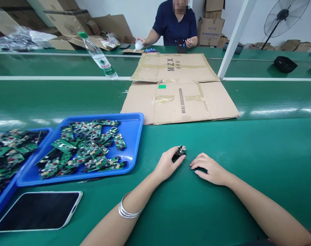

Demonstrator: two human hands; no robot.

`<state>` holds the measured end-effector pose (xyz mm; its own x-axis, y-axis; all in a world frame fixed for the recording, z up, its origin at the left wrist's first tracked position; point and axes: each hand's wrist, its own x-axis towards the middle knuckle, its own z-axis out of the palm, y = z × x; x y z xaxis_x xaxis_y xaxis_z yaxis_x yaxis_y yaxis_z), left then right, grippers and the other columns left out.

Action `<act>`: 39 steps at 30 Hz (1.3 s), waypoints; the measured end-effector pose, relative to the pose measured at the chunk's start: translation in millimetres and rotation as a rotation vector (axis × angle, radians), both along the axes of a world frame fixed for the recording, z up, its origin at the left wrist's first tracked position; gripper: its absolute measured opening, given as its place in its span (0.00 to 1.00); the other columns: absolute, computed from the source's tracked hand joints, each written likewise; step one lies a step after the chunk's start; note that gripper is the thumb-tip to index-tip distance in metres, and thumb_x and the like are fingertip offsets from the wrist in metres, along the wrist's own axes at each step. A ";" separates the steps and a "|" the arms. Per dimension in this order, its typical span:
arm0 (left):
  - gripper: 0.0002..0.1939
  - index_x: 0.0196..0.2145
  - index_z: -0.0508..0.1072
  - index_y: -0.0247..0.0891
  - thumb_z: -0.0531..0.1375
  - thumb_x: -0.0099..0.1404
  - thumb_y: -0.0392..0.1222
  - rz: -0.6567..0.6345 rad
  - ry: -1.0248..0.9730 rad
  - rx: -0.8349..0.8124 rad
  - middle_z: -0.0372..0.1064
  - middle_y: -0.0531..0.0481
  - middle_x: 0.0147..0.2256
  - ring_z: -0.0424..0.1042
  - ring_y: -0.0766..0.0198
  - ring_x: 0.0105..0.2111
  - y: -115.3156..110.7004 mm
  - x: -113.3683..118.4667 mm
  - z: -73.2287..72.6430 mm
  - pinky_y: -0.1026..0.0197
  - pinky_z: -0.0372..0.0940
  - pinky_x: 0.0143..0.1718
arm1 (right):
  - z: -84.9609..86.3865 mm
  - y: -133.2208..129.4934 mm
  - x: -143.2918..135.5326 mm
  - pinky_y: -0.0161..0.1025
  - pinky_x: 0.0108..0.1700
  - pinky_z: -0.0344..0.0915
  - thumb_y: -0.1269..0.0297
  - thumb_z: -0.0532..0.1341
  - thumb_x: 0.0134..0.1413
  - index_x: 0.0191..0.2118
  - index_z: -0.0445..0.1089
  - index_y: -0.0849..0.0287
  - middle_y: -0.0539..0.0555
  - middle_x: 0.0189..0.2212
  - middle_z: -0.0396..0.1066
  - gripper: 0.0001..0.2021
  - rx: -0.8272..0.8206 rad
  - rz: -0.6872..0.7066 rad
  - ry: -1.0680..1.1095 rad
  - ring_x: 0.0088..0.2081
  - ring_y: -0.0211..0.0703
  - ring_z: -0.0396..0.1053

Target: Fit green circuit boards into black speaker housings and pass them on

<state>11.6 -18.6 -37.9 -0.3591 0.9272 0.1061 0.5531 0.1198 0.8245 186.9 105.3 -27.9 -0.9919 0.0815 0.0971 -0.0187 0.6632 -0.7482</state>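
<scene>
My left hand (168, 163) holds a small circuit board (180, 150) between thumb and fingers, just above the green table (268, 150). To its right, my right hand (211, 169) is held low over the table with nothing in it, its thumb apart from its curved fingers. The two hands do not touch. On the left, a blue tray (138, 136) holds a loose pile of green circuit boards (91, 145). Another blue tray (0, 196) with more boards (12, 150) is partly cut off at the left edge.
A phone (40, 210) lies at the front left. Flattened cardboard (170, 102) covers the table's middle beyond my hands. A water bottle (99, 58) stands tilted in view behind the trays. Across the table sits a person (175, 25). A white post (236, 39) rises at the right.
</scene>
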 end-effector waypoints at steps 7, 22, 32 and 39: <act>0.15 0.43 0.70 0.36 0.56 0.60 0.46 0.023 -0.243 0.002 0.71 0.43 0.45 0.70 0.56 0.45 1.8 -2.9 1.8 0.56 0.62 0.47 | -1.8 -0.3 -1.0 0.43 0.48 0.62 0.71 0.55 0.56 0.39 0.69 0.57 0.53 0.40 0.71 0.07 -0.002 -0.022 0.028 0.45 0.43 0.62; 0.27 0.52 0.63 0.31 0.53 0.61 0.54 0.157 -0.873 0.160 0.71 0.36 0.44 0.71 0.51 0.44 6.1 -13.3 -1.1 0.49 0.62 0.47 | -3.4 0.5 -1.5 0.44 0.48 0.62 0.70 0.55 0.57 0.38 0.69 0.57 0.54 0.40 0.71 0.07 0.004 -0.019 0.028 0.45 0.43 0.63; 0.22 0.48 0.66 0.36 0.59 0.58 0.47 0.208 -1.018 0.191 0.72 0.39 0.44 0.71 0.52 0.44 7.5 -17.3 0.8 0.50 0.61 0.47 | -2.4 -0.6 -1.6 0.42 0.48 0.61 0.72 0.55 0.56 0.38 0.69 0.58 0.53 0.40 0.71 0.07 -0.023 -0.026 0.036 0.45 0.41 0.62; 0.17 0.43 0.68 0.36 0.61 0.57 0.44 0.293 -1.169 0.302 0.75 0.42 0.37 0.72 0.53 0.42 5.4 -22.9 4.4 0.53 0.62 0.46 | -0.9 -4.8 -2.7 0.42 0.46 0.62 0.70 0.53 0.58 0.37 0.69 0.58 0.53 0.38 0.72 0.08 -0.049 -0.044 0.031 0.43 0.42 0.63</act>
